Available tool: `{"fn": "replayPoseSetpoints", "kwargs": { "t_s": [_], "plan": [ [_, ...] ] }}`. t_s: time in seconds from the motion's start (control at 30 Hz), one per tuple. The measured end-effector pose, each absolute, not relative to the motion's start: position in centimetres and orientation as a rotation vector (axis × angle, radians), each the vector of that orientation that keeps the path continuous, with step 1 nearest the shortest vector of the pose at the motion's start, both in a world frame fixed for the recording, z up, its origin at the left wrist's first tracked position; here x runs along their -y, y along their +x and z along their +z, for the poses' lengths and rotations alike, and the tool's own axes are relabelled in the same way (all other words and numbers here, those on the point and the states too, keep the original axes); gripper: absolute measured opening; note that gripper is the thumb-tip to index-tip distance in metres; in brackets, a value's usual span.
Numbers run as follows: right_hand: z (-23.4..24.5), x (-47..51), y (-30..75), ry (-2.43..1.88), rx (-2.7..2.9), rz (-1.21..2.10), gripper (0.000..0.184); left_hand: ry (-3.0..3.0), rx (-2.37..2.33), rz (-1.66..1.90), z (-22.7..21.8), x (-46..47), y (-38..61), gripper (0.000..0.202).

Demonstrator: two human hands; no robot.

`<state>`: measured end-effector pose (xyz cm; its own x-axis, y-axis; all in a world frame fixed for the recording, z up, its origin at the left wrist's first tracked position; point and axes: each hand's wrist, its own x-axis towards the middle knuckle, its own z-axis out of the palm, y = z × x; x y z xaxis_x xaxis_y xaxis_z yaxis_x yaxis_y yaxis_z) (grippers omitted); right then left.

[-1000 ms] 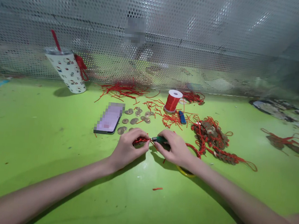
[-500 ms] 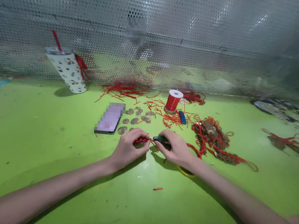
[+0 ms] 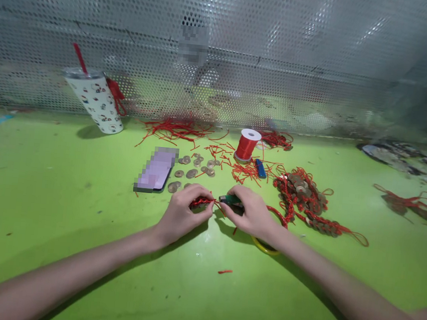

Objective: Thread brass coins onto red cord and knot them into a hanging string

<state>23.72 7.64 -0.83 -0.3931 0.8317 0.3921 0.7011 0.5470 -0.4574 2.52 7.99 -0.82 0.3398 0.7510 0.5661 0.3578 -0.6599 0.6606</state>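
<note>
My left hand (image 3: 180, 214) is closed around a knotted piece of red cord (image 3: 201, 201) just above the green table (image 3: 61, 206). My right hand (image 3: 250, 213) grips a small green lighter (image 3: 229, 200), whose tip points at the end of the cord. The two hands almost meet at the middle of the table. A yellow and red ring (image 3: 265, 245) lies under my right wrist. Loose brass coins (image 3: 193, 170) are spread just beyond my hands.
A phone (image 3: 156, 170) lies left of the coins. A red cord spool (image 3: 246, 144), a blue lighter (image 3: 260, 167) and cord scraps (image 3: 175, 127) sit further back. A heap of strung coins (image 3: 304, 194) lies right. A patterned cup (image 3: 95, 99) stands back left before a perforated metal wall (image 3: 321, 64).
</note>
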Motion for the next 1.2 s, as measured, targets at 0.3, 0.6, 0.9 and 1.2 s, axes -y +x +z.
{"fn": "replayPoseSetpoints", "kwargs": {
  "t_s": [0.3,0.6,0.9,1.2],
  "plan": [
    [-1.19,-7.66,23.92,-1.217,2.217,0.298,0.021,2.193,-0.970,1.237,-0.83,-7.99,2.51,0.007],
    [-1.23,-7.62,23.93,-1.210,2.218,0.324,0.020,2.205,-0.985,1.232,-0.78,-7.96,2.48,0.007],
    [-1.17,-7.55,23.89,-1.194,2.273,0.317,0.022,2.214,-0.992,1.228,-0.68,-7.96,2.46,0.005],
    [-1.13,-7.54,23.86,-1.205,2.272,0.333,0.023,2.203,-0.981,1.227,-0.71,-7.99,2.56,0.004]
  ]
}}
